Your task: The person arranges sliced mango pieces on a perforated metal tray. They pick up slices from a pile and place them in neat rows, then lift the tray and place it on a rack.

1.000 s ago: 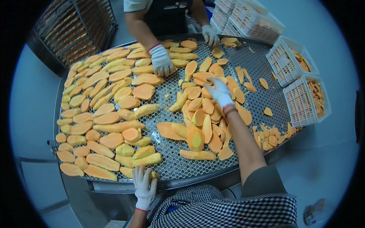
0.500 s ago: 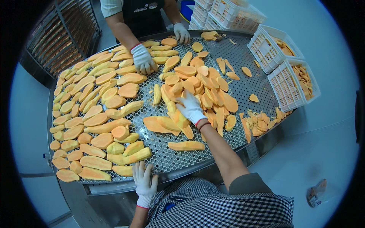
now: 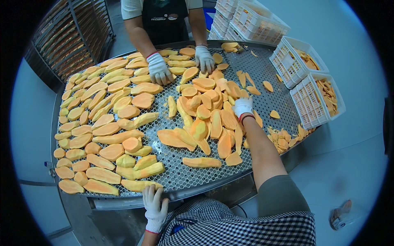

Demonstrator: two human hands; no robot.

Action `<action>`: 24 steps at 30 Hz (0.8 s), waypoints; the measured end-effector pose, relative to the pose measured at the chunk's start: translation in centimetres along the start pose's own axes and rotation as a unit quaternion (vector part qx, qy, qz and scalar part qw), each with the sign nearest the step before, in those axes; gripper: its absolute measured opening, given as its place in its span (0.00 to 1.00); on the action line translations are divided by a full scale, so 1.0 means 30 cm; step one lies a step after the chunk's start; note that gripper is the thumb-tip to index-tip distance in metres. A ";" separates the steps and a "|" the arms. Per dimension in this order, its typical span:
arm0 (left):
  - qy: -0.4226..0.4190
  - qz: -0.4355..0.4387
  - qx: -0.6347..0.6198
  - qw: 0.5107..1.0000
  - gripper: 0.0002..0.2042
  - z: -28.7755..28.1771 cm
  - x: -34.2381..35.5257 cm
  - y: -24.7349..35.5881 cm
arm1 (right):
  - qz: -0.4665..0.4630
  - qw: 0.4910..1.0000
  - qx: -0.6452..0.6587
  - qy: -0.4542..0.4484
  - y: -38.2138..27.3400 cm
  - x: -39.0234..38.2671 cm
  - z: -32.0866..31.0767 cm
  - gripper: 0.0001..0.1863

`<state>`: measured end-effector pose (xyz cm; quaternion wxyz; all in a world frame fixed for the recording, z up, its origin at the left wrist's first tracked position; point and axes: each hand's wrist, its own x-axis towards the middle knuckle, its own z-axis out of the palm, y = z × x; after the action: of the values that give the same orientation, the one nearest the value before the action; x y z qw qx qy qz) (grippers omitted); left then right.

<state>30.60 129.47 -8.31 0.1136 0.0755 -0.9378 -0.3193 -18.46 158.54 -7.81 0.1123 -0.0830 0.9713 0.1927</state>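
On the mesh tray [image 3: 170, 158], a loose pile of orange sweet potato slices [image 3: 207, 98] lies right of the middle. At the pile's right side is my right hand [image 3: 243, 106] in a white glove, pressed against the slices; its fingers are mostly hidden. My left hand [image 3: 154, 208], also gloved, rests at the near edge with fingers stretched out and nothing in them. Just beyond it lies a long slice [image 3: 141, 185]. Many slices [image 3: 104, 128] lie side by side over the left part. One single slice [image 3: 201, 162] sits apart, in front of the pile.
Across the table, a co-worker's gloved hands [image 3: 159, 69] touch slices at the far side. White crates [image 3: 314, 100] with slices stand at the right edge, near small scraps [image 3: 283, 137]. More crates [image 3: 256, 22] are stacked behind. A rack of trays [image 3: 72, 35] stands at far left.
My right hand has moved right, from the pile's middle to its right side, and slices have spread toward the near edge. The co-worker's right-side hand has come onto the slices. My left hand stays.
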 end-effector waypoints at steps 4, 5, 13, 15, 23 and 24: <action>0.022 -0.011 0.011 1.000 0.24 -0.024 -0.020 -0.022 | 0.051 0.987 0.146 0.048 -0.025 -0.070 -0.104 0.25; 0.028 -0.003 0.010 1.000 0.23 -0.012 -0.010 -0.035 | 0.000 0.946 0.294 0.139 0.089 -0.058 0.005 0.23; 0.041 -0.067 0.089 0.993 0.25 -0.043 0.048 -0.086 | -0.257 0.720 0.639 -0.083 -0.432 -0.773 0.155 0.19; 0.015 -0.056 0.138 0.989 0.27 -0.029 0.055 -0.085 | -0.331 0.776 0.536 -0.013 -0.539 -0.845 0.191 0.20; 0.014 -0.039 0.179 0.983 0.28 0.012 0.054 -0.095 | -0.400 0.820 0.389 0.124 -0.587 -0.901 0.147 0.26; 0.009 -0.039 0.169 0.985 0.30 0.016 0.059 -0.087 | -0.433 0.802 0.390 0.129 -0.599 -0.916 0.157 0.25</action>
<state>28.95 127.32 -9.98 0.0948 0.1331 -0.9735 -0.1598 12.49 147.23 -11.58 0.0810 -0.4682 0.8330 -0.2836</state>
